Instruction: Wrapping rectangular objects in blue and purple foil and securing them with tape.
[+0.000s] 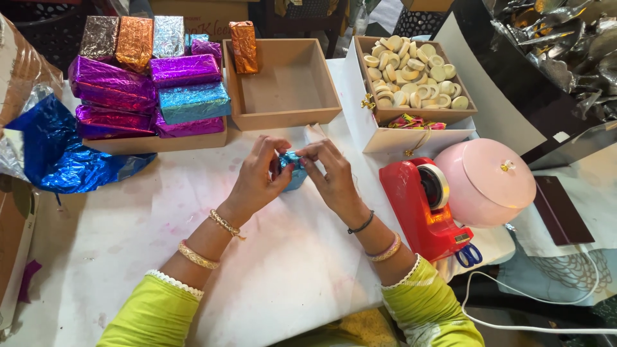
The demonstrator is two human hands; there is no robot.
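My left hand (260, 175) and my right hand (331, 173) meet over the white tabletop (193, 231), both pinching a small block wrapped in shiny blue foil (292, 168). The fingers fold the foil at its top and cover most of the block. Both wrists wear bangles, and my sleeves are lime green.
An open wooden box (286, 106) with one orange-foiled bar (244, 46) stands ahead. Left of it, a tray holds several foil-wrapped bars (151, 90). A loose blue foil sheet (58, 154) lies left. At the right are a box of pale round pieces (411, 74), a red tape dispenser (424, 209) and a pink round container (491, 180).
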